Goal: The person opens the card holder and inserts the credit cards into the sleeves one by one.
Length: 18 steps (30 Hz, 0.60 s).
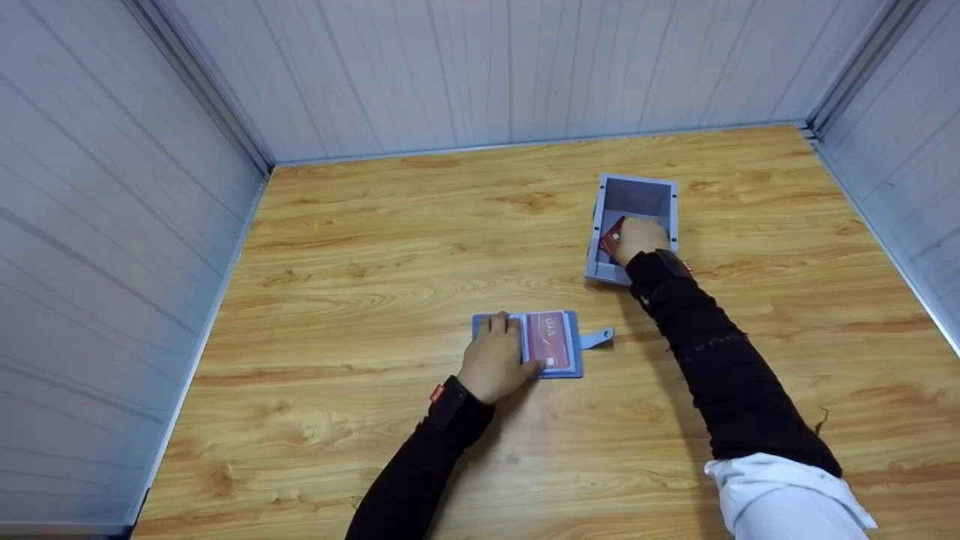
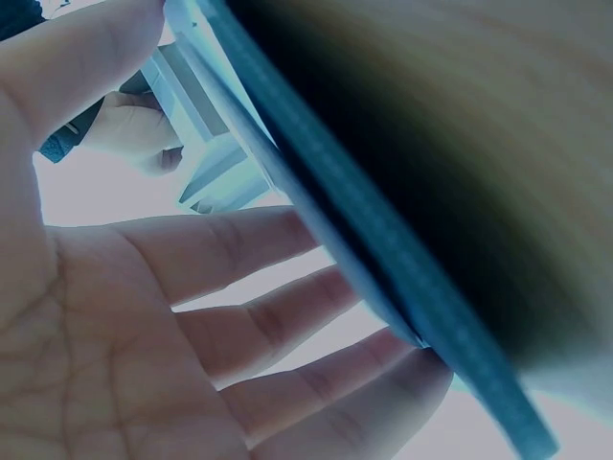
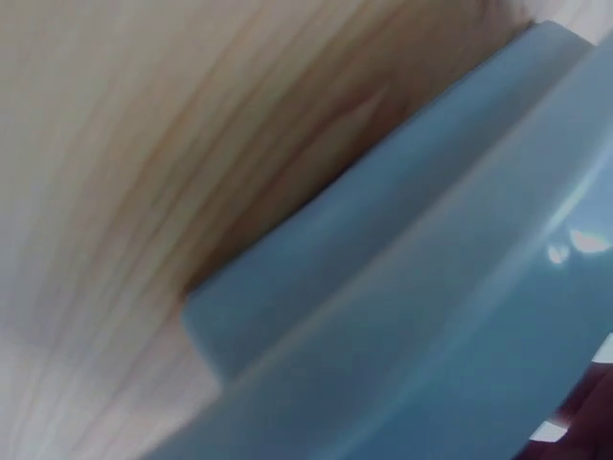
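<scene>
A blue card holder (image 1: 576, 360) lies unfolded on the table, a pink-red card (image 1: 550, 339) showing in its right-hand sleeve. My left hand (image 1: 495, 365) rests on its left half with straight fingers, the thumb touching the lower edge near the card. Close up in the left wrist view, the fingertips (image 2: 421, 369) lie against the holder's edge (image 2: 383, 240). My right hand (image 1: 643, 237) is down inside a grey box (image 1: 602, 202) and appears to pinch a dark red card (image 1: 613, 237) with a gold chip. Its fingertips are hidden from above.
The grey box stands beyond and to the right of the card holder; its wall (image 3: 421, 316) fills much of the right wrist view. A strap with a snap (image 1: 598, 338) sticks out from the holder's right side. Pale panel walls (image 1: 510, 75) border the wooden table (image 1: 360, 255).
</scene>
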Tool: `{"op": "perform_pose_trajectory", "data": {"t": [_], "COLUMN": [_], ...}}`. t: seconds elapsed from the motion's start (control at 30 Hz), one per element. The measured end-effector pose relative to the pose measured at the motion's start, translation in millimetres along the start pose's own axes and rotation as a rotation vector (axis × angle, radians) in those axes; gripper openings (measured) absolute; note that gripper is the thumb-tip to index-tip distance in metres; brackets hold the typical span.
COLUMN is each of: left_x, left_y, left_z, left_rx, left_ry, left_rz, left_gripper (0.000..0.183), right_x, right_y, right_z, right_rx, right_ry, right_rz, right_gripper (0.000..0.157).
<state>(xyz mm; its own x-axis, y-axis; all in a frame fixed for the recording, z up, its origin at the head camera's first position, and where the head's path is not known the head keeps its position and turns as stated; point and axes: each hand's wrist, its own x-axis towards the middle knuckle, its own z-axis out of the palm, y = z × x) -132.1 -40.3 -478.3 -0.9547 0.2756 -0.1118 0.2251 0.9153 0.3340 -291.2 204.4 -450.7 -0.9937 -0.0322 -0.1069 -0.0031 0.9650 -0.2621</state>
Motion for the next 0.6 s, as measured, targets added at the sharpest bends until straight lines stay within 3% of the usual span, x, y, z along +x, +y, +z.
{"op": "perform_pose_trajectory", "data": {"t": [0.17,0.4,0.6], "left_x": [0.7,0.1,0.3], "left_y": [-0.3,-1.1,-0.5], "left_z": [0.3,0.7,0.5], "left_rx": [0.012,0.009,0.000], "left_ry": [0.000,0.024,0.029], "left_rz": [0.003,0.014,0.014], "left_gripper": [0.083,0.080,0.081], "right_x": [2,4,1], "right_y": [0,-1,-4], "right_z": [-0.2,-4.0,-13.2], "right_rx": [0.005,-0.001,0.038], "right_ry": [0.015,0.053,0.018], "right_rz": [0.015,0.012,0.083], "right_gripper": [0.048,0.026,0.023]}}
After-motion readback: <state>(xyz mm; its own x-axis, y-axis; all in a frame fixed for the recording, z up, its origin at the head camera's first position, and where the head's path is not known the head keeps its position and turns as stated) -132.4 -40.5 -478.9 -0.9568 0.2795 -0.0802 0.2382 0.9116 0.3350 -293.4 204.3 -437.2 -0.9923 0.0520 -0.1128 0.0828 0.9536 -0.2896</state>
